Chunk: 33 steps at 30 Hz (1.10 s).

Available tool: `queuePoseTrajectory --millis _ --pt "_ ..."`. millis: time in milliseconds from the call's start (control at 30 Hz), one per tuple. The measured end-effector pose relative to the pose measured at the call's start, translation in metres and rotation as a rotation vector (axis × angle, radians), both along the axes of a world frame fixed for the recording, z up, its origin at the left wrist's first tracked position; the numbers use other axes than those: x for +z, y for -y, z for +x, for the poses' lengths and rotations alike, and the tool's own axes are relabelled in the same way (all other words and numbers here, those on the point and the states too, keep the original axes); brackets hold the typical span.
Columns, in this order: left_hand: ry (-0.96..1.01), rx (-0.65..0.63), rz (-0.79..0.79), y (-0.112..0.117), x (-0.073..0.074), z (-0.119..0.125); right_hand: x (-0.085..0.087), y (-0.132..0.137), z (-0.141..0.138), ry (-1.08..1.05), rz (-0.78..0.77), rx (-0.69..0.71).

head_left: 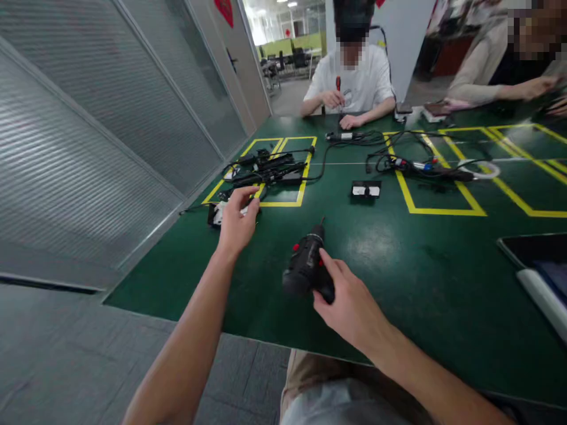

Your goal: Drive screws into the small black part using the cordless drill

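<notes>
Right hand gripping power drill, fingers wrapped round it. Left of drill: left hand, fingers curved, apart; black-and-white part.

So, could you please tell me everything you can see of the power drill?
The power drill is compact and mostly black, apparently plastic, with small red accents on its body. A thin bit sticks out of its narrower front end, pointing away from the wearer toward the table's far side. The right hand grips its handle, hiding part of it. It is over the green table; whether it touches the surface or is running cannot be told.
</notes>
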<state>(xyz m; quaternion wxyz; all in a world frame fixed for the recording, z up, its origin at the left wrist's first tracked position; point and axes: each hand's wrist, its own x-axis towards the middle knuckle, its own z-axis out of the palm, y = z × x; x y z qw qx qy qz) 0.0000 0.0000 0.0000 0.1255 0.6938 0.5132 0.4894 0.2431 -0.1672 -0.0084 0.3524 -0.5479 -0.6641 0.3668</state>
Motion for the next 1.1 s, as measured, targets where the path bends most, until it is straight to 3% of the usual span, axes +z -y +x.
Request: queuePoseTrajectory --millis 167,267,333,467,600,767,900,1100 --pt "0.059 -0.071 -0.084 -0.012 -0.030 0.034 0.009 0.027 0.105 -0.400 -0.080 -0.146" --pt "0.079 -0.224 -0.191 -0.029 -0.048 0.079 0.025 0.023 0.139 -0.798 -0.038 -0.135" --pt "0.062 -0.331 -0.244 -0.042 -0.057 0.115 0.037 0.014 0.151 -1.002 0.038 -0.217" --pt "-0.064 -0.358 -0.167 -0.070 -0.066 0.181 0.045 -0.010 0.168 -1.025 0.101 -0.314" --pt "-0.094 -0.337 -0.068 -0.101 -0.070 0.222 0.032 -0.032 0.179 -0.931 0.068 -0.326" --pt "-0.131 -0.441 -0.047 -0.126 -0.078 0.238 0.017 -0.046 0.183 -0.878 0.033 -0.310" --pt "-0.130 -0.546 -0.085 -0.132 -0.083 0.240 0.015 -0.044 0.184 -0.868 0.012 -0.291" --pt "-0.122 -0.574 -0.113 -0.136 -0.083 0.241 0.010 -0.033 0.187 -0.850 -0.004 -0.282"
